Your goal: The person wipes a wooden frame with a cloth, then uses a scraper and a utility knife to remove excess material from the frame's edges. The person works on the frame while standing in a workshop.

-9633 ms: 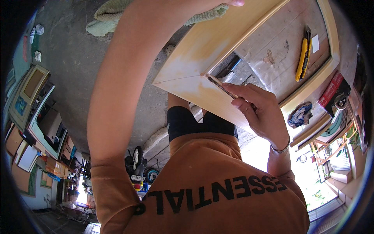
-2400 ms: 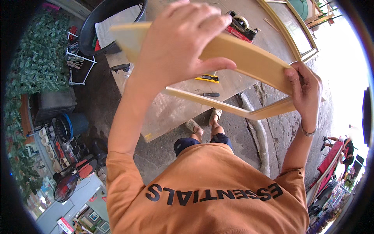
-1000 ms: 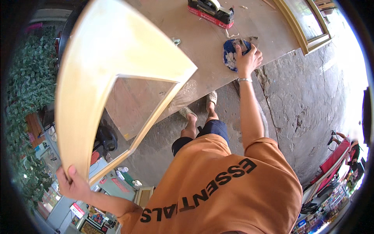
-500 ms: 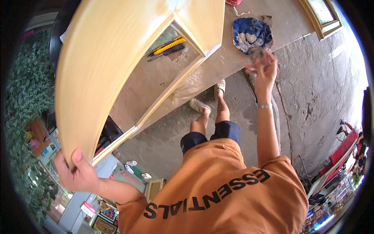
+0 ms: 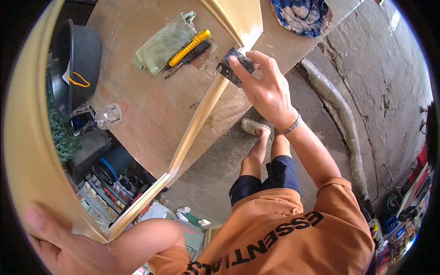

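A large pale wooden frame (image 5: 195,126) with mitred corners stands tilted over the table, its broad side running up the left. My left hand (image 5: 62,240) grips the frame at its lower left corner, thumb on the face; the other fingers are partly hidden. In my right hand (image 5: 270,87) is a small dark square pad (image 5: 234,67) smeared with white, pinched between thumb and fingers. It presses against the frame's right corner joint, where a whitish smear shows. Right of that corner lies a blue plastic sheet (image 5: 303,16) with white paste on it.
On the table (image 5: 142,110) lie a folded green cloth (image 5: 167,41), a yellow utility knife (image 5: 190,47) and dark tools. A black basin (image 5: 85,64) and a clear plastic bottle (image 5: 109,116) are at its left. A grey hose-like strip (image 5: 337,103) crosses the concrete floor at right.
My right hand has moved from beside the blue sheet, leftward to the frame's corner, with the dark pad now against it. The view has shifted, and the frame and left hand appear closer.
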Available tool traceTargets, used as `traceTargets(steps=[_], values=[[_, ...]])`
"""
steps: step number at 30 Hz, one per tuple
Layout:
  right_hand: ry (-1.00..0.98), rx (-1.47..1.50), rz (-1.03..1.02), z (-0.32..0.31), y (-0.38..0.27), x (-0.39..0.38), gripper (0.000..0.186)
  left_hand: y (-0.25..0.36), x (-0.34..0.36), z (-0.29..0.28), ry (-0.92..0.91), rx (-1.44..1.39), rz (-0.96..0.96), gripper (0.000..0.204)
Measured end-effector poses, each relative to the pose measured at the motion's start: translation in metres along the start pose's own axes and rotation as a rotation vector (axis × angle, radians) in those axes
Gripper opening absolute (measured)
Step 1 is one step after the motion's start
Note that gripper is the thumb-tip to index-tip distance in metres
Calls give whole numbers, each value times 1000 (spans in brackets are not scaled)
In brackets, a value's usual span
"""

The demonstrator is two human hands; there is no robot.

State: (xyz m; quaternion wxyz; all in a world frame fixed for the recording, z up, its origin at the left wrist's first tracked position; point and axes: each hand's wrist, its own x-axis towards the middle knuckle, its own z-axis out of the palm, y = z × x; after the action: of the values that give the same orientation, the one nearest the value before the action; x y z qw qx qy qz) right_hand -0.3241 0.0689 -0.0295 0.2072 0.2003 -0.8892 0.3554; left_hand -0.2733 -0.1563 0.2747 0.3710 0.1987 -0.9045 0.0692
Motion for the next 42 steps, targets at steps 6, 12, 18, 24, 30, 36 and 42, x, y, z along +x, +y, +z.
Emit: traceTargets(steps=[6, 12, 18, 24, 30, 36, 42], values=[[-132, -85, 88, 7, 0, 2, 69, 1, 2, 11, 163, 24, 33, 57], [-136, -73, 94, 5, 4, -2, 67, -8, 10, 7, 184, -96, 450, 51], [-95, -31, 57, 7, 16, 11, 60, 17, -1, 19, 243, -107, 371, 54], [-87, 12, 80, 7, 19, 7, 58, 7, 6, 3, 233, -20, 488, 58], [-164, 90, 182, 1, -1, -10, 56, 7, 6, 5, 238, -3, 501, 60], [-117, 44, 169, 6, -3, -9, 61, 5, 7, 6, 249, 13, 537, 60], [-35, -30, 151, 12, 10, 1, 60, 6, 6, 6, 233, -5, 526, 58]])
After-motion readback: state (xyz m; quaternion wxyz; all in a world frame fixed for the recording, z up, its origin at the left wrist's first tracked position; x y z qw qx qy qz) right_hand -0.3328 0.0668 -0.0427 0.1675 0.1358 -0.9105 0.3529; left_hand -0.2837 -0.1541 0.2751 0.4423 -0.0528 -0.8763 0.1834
